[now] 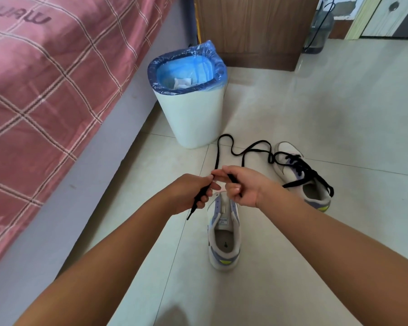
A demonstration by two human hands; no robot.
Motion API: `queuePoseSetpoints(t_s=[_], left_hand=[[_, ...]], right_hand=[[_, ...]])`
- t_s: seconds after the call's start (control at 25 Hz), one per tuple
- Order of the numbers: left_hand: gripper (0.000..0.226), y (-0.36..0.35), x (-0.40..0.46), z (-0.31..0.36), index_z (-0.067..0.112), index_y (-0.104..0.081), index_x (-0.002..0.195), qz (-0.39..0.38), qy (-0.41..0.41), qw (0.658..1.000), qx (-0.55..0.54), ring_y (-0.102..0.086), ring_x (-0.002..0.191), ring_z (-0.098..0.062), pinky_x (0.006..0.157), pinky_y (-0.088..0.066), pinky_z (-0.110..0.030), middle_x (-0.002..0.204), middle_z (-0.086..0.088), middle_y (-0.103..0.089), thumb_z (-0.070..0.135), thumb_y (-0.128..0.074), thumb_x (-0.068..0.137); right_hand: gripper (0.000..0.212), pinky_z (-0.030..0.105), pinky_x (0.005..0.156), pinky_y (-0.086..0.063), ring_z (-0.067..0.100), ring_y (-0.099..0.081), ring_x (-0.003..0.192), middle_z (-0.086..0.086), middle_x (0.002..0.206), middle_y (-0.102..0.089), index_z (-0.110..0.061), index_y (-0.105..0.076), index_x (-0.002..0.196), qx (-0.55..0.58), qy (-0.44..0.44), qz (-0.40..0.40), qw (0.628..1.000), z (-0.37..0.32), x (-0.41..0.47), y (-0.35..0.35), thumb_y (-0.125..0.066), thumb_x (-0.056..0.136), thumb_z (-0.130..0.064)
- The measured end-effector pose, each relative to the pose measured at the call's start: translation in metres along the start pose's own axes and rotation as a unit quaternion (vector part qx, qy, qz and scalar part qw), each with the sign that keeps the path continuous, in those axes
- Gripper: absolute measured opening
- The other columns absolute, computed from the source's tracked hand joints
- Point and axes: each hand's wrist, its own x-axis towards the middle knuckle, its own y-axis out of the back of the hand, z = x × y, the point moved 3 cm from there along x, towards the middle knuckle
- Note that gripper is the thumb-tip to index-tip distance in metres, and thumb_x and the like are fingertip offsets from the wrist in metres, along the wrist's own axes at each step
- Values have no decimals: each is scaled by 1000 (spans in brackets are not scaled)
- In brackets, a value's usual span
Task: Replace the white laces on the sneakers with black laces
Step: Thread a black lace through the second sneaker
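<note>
Head view: left hand and right hand each pinch the black lace above the near sneaker, which has no lace.
Advice: even both ends, then thread the toe eyelets first.
Far sneaker: already black-laced.

You have open floor to the right — the bin and bed crowd your left.

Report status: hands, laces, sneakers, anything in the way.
Left hand and right hand both pinching the loose black lace. Near sneaker unlaced; far sneaker carries black lacing. Trash bin stands beyond, not blocking.
</note>
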Motion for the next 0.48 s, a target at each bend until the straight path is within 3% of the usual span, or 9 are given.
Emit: queuePoseSetpoints(t_s=[0.12,0.32,0.4,0.48], left_hand=[[45,6,2,-16,-1,-62,101,-27,60,996,-67,-43,54,-11,50,-37,-20,62,-1,-52,36,-36,101],[27,15,7,-41,10,-63,92,-59,85,993,-57,-57,63,-10,62,-44,-22,68,2,-64,20,-39,101],[24,22,17,-43,12,-65,92,-27,68,994,-78,-61,75,-11,69,-46,-24,79,1,-68,18,-43,100],[19,28,33,-45,11,-69,97,28,40,993,-104,-52,71,-10,64,-42,-21,79,0,-60,16,-50,97]], right_hand=[[25,11,29,-26,3,-23,29,5,97,-66,-4,-61,89,21,37,28,999,-12,9,5,-44,99,-19],[30,11,35,-35,4,-30,35,8,87,-60,-7,-61,88,15,59,61,996,-22,20,19,-44,100,-27],[39,20,48,-48,10,-42,51,9,80,-50,-8,-63,87,-31,49,129,990,-12,30,35,-42,99,-39],[47,27,59,-47,13,-43,64,5,81,-48,-15,-67,82,-133,14,231,964,2,36,57,-41,95,-51]])
